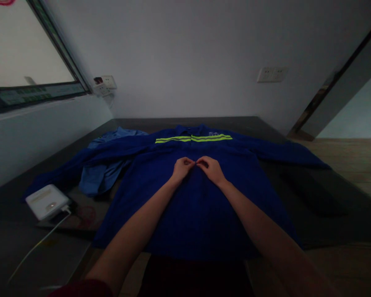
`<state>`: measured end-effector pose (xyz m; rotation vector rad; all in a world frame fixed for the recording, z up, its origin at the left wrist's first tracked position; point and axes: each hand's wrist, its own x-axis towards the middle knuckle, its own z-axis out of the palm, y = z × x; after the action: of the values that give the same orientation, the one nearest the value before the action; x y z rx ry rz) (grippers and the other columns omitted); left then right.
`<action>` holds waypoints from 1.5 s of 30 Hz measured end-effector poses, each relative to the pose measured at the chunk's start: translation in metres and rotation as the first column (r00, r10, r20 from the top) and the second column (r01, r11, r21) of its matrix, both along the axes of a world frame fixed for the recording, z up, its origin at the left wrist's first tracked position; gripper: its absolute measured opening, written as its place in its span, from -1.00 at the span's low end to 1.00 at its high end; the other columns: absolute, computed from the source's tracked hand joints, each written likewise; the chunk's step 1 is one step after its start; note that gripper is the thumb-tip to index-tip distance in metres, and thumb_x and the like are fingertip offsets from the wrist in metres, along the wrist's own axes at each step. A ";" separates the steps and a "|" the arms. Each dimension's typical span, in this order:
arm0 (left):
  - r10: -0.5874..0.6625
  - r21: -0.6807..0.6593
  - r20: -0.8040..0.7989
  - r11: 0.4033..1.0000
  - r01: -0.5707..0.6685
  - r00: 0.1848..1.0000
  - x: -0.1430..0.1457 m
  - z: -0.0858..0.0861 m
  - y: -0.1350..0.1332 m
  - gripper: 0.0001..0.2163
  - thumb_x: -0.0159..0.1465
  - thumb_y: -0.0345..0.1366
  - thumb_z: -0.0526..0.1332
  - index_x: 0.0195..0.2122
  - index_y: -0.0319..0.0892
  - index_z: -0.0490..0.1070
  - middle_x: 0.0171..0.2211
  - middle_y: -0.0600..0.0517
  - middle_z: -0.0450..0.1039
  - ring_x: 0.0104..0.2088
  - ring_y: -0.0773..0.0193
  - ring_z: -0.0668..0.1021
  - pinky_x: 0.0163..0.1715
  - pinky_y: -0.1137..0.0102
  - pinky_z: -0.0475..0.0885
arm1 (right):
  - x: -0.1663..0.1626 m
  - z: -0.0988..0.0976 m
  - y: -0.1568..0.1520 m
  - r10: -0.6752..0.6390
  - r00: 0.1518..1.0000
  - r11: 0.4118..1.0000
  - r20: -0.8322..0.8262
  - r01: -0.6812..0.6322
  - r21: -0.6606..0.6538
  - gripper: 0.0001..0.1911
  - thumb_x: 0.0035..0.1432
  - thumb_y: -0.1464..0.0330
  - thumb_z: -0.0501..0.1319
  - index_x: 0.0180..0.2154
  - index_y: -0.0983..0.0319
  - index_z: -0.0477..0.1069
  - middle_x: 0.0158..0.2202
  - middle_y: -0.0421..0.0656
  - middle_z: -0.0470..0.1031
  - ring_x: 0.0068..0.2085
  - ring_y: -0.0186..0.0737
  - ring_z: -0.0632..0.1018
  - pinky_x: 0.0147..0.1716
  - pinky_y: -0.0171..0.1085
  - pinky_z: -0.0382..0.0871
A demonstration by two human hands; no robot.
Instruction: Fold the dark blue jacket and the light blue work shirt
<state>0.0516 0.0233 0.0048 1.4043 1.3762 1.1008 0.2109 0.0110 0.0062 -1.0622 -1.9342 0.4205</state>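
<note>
A dark blue work jacket (pixel 198 206) with yellow-green reflective stripes across the chest lies flat on a dark table (pixel 327 206), sleeves spread to both sides. My left hand (pixel 181 168) and my right hand (pixel 210 168) meet at the middle of the jacket's front, just below the stripes. Both hands are closed in a pinch on the jacket's front edges, fingertips almost touching. What lies between the fingertips is too small to make out.
A lighter blue garment (pixel 105 173) lies crumpled under the jacket's left sleeve. A white box (pixel 46 201) with a white cable (pixel 37 245) sits at the table's left front. A window is at the left, wall sockets (pixel 271 74) behind, a doorway to the right.
</note>
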 end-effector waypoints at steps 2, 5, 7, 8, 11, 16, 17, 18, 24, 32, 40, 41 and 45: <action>0.004 -0.010 0.041 1.000 -0.003 0.999 0.001 0.000 -0.001 -0.92 0.08 -0.39 0.31 -0.49 -0.26 0.42 -0.65 0.13 0.38 -0.64 0.43 0.39 -0.60 0.54 0.21 | -0.001 0.000 0.000 -0.024 1.000 0.999 -0.001 0.024 0.021 -0.88 0.17 0.34 0.17 -0.36 0.21 0.46 -0.39 -0.17 0.49 -0.38 -0.25 0.46 -0.36 -0.30 0.27; 0.002 -0.043 0.108 0.999 0.002 0.994 0.002 0.002 -0.003 -0.91 0.08 -0.43 0.31 -0.42 -0.26 0.40 -0.66 0.14 0.38 -0.65 0.43 0.40 -0.60 0.54 0.24 | -0.002 0.000 0.000 -0.058 0.998 0.998 -0.034 0.059 0.030 -0.83 0.17 0.30 0.18 -0.43 0.21 0.44 -0.44 -0.17 0.47 -0.40 -0.25 0.46 -0.38 -0.30 0.27; -0.006 -0.066 0.148 0.998 0.016 0.989 0.003 0.005 -0.005 -0.86 0.08 -0.45 0.31 -0.34 -0.26 0.39 -0.65 0.14 0.40 -0.65 0.43 0.42 -0.58 0.54 0.28 | -0.003 0.000 0.000 -0.073 0.995 0.997 -0.064 0.075 0.023 -0.80 0.16 0.28 0.18 -0.46 0.21 0.43 -0.47 -0.17 0.46 -0.41 -0.25 0.46 -0.39 -0.31 0.27; -0.016 -0.076 0.165 0.997 0.029 0.986 0.003 0.006 -0.005 -0.84 0.08 -0.46 0.31 -0.32 -0.27 0.38 -0.64 0.14 0.41 -0.64 0.42 0.43 -0.57 0.53 0.30 | -0.003 0.001 0.001 -0.082 0.994 0.996 -0.078 0.084 0.017 -0.80 0.15 0.28 0.19 -0.48 0.22 0.42 -0.48 -0.17 0.46 -0.41 -0.24 0.46 -0.39 -0.30 0.27; -0.055 -0.105 0.199 0.991 0.077 0.978 0.002 0.011 -0.007 -0.80 0.05 -0.51 0.33 -0.32 -0.28 0.37 -0.62 0.12 0.44 -0.64 0.42 0.45 -0.54 0.52 0.34 | -0.001 0.000 0.003 -0.114 0.986 0.993 -0.118 0.112 -0.024 -0.80 0.10 0.26 0.21 -0.49 0.22 0.42 -0.48 -0.16 0.49 -0.41 -0.23 0.47 -0.39 -0.30 0.28; -0.085 -0.113 0.196 0.988 0.109 0.977 0.002 0.011 -0.007 -0.79 0.02 -0.55 0.33 -0.37 -0.26 0.33 -0.62 0.12 0.44 -0.64 0.42 0.45 -0.53 0.51 0.35 | 0.000 -0.003 0.007 -0.139 0.966 0.986 -0.217 0.113 -0.126 -0.79 0.01 0.23 0.25 -0.53 0.23 0.44 -0.50 -0.14 0.52 -0.42 -0.21 0.50 -0.38 -0.28 0.31; -0.086 -0.101 0.159 0.990 0.103 0.984 0.002 0.010 -0.007 -0.80 0.02 -0.54 0.32 -0.37 -0.25 0.32 -0.62 0.12 0.44 -0.64 0.42 0.44 -0.54 0.51 0.34 | 0.000 -0.004 0.008 -0.143 0.960 0.982 -0.240 0.108 -0.152 -0.79 -0.01 0.22 0.26 -0.53 0.23 0.44 -0.51 -0.14 0.51 -0.44 -0.22 0.49 -0.40 -0.28 0.31; -0.090 -0.078 0.103 0.992 0.099 0.991 0.002 0.009 -0.007 -0.80 0.03 -0.54 0.31 -0.37 -0.24 0.32 -0.61 0.12 0.44 -0.63 0.41 0.45 -0.55 0.51 0.33 | 0.000 -0.006 0.008 -0.148 0.954 0.978 -0.262 0.101 -0.183 -0.78 -0.03 0.21 0.26 -0.54 0.23 0.44 -0.53 -0.15 0.50 -0.47 -0.22 0.48 -0.43 -0.28 0.31; -0.063 0.181 -0.312 0.976 0.124 0.948 0.002 0.006 -0.012 -0.79 0.05 -0.50 0.27 -0.30 -0.16 0.34 -0.49 0.12 0.50 -0.46 0.33 0.53 -0.49 0.51 0.31 | -0.002 -0.012 0.011 -0.196 0.907 0.919 -0.373 0.037 -0.393 -0.74 -0.15 0.15 0.29 -0.56 0.22 0.42 -0.64 -0.23 0.41 -0.60 -0.30 0.38 -0.57 -0.31 0.25; -0.065 0.108 -0.190 0.990 0.086 0.980 0.004 0.005 -0.010 -0.77 0.07 -0.52 0.27 -0.27 -0.18 0.31 -0.53 0.14 0.44 -0.52 0.38 0.50 -0.53 0.53 0.30 | -0.002 -0.010 0.011 -0.141 0.904 0.910 -0.403 -0.041 -0.412 -0.73 -0.13 0.15 0.25 -0.48 0.24 0.46 -0.58 -0.23 0.43 -0.57 -0.33 0.40 -0.57 -0.32 0.32; -0.197 -0.066 0.069 0.977 0.202 0.978 0.007 0.005 -0.011 -0.74 0.08 -0.60 0.22 -0.30 -0.18 0.22 -0.64 0.25 0.32 -0.65 0.43 0.45 -0.58 0.54 0.35 | -0.001 -0.014 0.011 -0.147 0.924 0.923 -0.354 -0.001 -0.385 -0.80 -0.11 0.22 0.27 -0.51 0.23 0.40 -0.59 -0.21 0.44 -0.57 -0.29 0.43 -0.57 -0.31 0.33; -0.214 -0.076 0.052 0.973 0.218 0.975 0.006 0.006 -0.012 -0.74 0.08 -0.60 0.22 -0.30 -0.18 0.22 -0.65 0.26 0.30 -0.66 0.43 0.45 -0.58 0.55 0.34 | -0.001 -0.014 0.011 -0.144 0.930 0.925 -0.339 0.005 -0.381 -0.81 -0.11 0.23 0.27 -0.51 0.23 0.41 -0.60 -0.21 0.45 -0.58 -0.29 0.43 -0.57 -0.31 0.32; -0.245 -0.013 -0.137 0.969 0.245 0.960 0.004 0.010 -0.016 -0.74 0.08 -0.56 0.23 -0.26 -0.17 0.23 -0.65 0.27 0.31 -0.64 0.42 0.45 -0.59 0.55 0.29 | -0.003 -0.008 0.005 -0.149 0.953 0.943 -0.263 0.056 -0.329 -0.87 -0.06 0.30 0.27 -0.51 0.23 0.44 -0.56 -0.20 0.47 -0.51 -0.28 0.45 -0.46 -0.30 0.32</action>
<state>0.0554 0.0071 0.0149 1.6308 1.2540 0.8583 0.2079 0.0159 -0.0019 -1.2281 -1.5788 0.8023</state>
